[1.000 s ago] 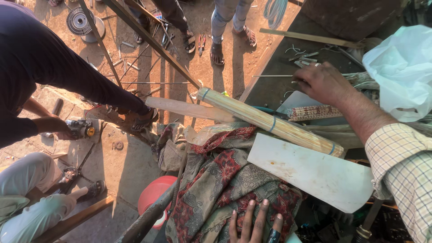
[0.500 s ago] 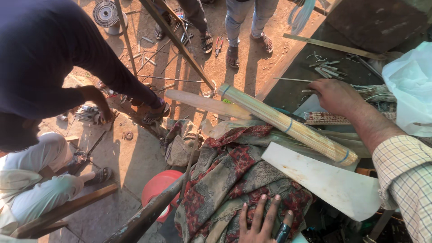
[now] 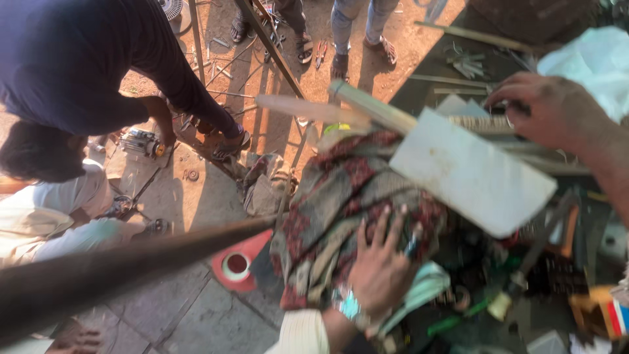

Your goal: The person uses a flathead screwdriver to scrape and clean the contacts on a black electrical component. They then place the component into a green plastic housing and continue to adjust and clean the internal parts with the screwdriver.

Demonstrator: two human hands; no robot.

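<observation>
My left hand lies flat with fingers spread on a red-patterned cloth heaped over a cluttered bench; a watch is on its wrist. My right hand reaches to the far right of the bench, fingers curled down among metal bits beside a white plastic bag; whether it grips anything is hidden. A white flat board rests tilted between both hands. A bundle of pale sticks juts out over the cloth toward the ground.
A dark metal bar crosses the lower left. A person in a dark top bends over a power tool on the ground; another sits at left. A red cone-like object lies below. Standing legs are at top.
The view has moved in closer and shifted. My left hand has slid further up onto the cloth. My right hand has stayed on the far right of the bench.
</observation>
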